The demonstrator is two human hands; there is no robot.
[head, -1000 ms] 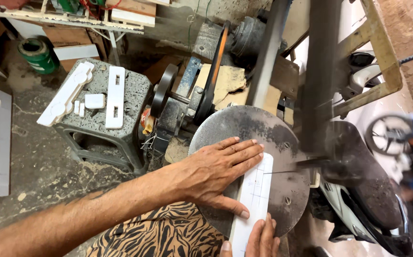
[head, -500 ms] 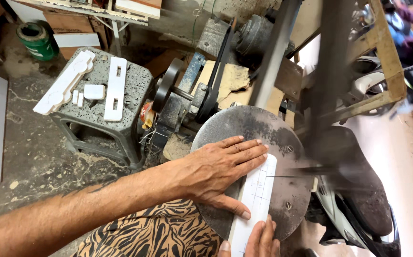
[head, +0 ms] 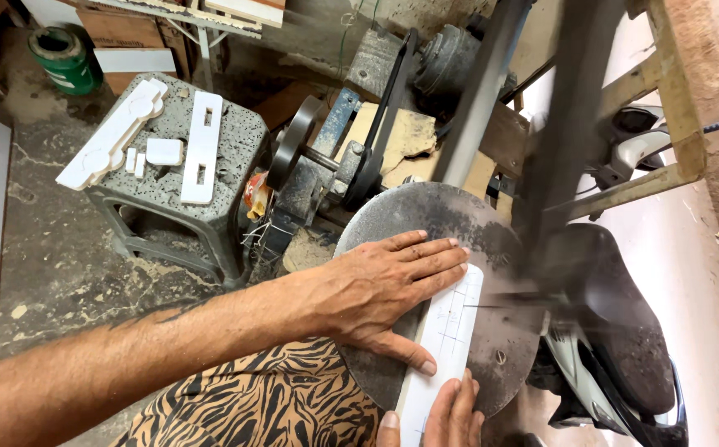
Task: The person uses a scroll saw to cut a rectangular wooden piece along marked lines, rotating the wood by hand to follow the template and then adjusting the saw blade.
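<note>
**Two hands on one white strip at the round saw table**

Count: one white marked strip (head: 444, 343), one round grey metal table (head: 425, 217), two hands. On the far-left speckled stool (head: 235, 136): one long notched white piece (head: 111, 145), one slotted white piece (head: 203, 146), three small white bits (head: 154, 154).

Left hand (head: 380, 290): fingers spread flat and pointing right, palm pressed down on the table and the strip's left edge, thumb lying across the strip; it grips nothing. Right hand (head: 440, 414): only fingertips show at the near frame edge, resting on the strip's near end; whether they close on it, cannot tell.

The strip lies lengthwise on the near-right part of the table, its far end beside a blurred thin blade (head: 504, 305) meeting its right edge.

Edges and room: bare table surface far of the left fingers. A dark upright frame (head: 570, 124) stands just right of the strip. Belt and pulleys (head: 376, 141) crowd the far-left rim. A scooter seat (head: 616, 314) sits right. A green can (head: 65, 58) stands far left.
</note>
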